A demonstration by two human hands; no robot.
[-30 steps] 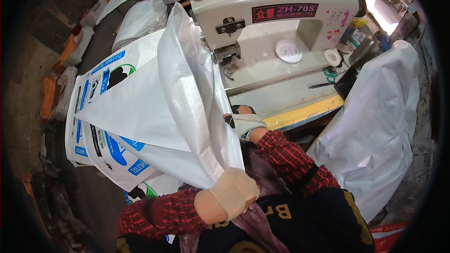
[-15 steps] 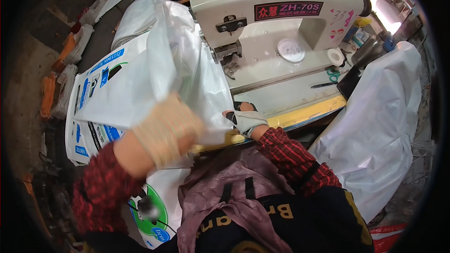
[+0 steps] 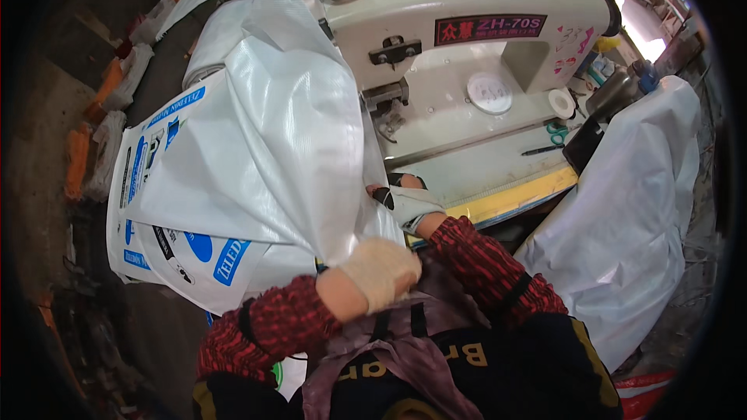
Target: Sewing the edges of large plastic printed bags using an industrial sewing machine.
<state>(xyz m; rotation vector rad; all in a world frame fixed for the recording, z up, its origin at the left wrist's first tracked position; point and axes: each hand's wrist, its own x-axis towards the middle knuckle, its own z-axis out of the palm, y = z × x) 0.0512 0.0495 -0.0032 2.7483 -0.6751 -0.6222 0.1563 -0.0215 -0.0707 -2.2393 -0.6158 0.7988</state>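
A white woven plastic sack [image 3: 296, 140] with blue and black print lies across the left of the sewing machine bed, its upper layer raised in loose folds. My left hand [image 3: 377, 274], in a beige glove, is curled at the sack's near edge, close to my body; its fingertips are hidden, and the folds draw down to it. In a pale glove with bare, dark-banded fingertips, my right hand [image 3: 412, 204] pinches the sack's right edge at the front of the bed. Beyond it stands the cream sewing machine [image 3: 475, 19], its needle area [image 3: 389, 109] just right of the sack.
A round white disc [image 3: 489, 93], green-handled scissors [image 3: 557, 133] and a black pen [image 3: 541, 150] lie on the machine bed. Yellow edging [image 3: 513, 198] runs along its front. Another white sack [image 3: 622, 233] hangs in a heap at the right. Orange-and-white bundles [image 3: 97, 144] line the far left.
My left hand has swung right and toward my body, and the sack's upper layer has spread toward me with it. My right hand stays at the sack's right edge.
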